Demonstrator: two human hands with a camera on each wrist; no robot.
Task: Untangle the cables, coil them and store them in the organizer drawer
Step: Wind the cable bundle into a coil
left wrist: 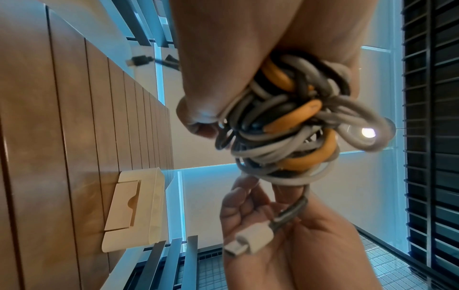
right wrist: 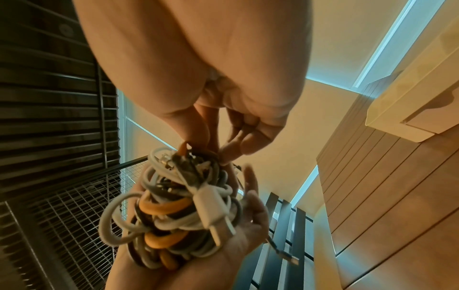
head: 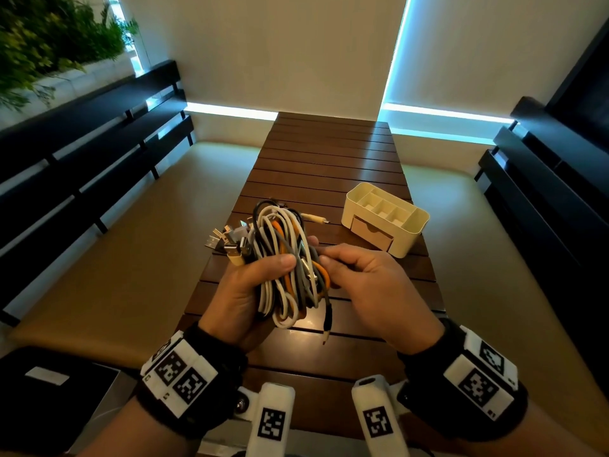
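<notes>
A tangled bundle of cables point(head: 285, 258) in white, grey, orange and black is held above the slatted wooden table point(head: 329, 166). My left hand point(head: 250, 285) grips the bundle point(left wrist: 293, 127) from the left, thumb across its front. My right hand point(head: 365, 278) pinches strands on the bundle's right side point(right wrist: 178, 212). USB plugs point(head: 230, 244) stick out at the upper left. A black cable end point(head: 327, 321) dangles below. The cream organizer point(head: 384, 217) stands on the table to the right, its small drawer point(head: 372, 234) closed.
A beige cable end point(head: 314, 218) pokes out toward the organizer. Dark slatted benches point(head: 82, 153) run along both sides of the table. Two white tagged handles point(head: 272, 420) lie at the near edge. A plant point(head: 49, 37) is at the upper left.
</notes>
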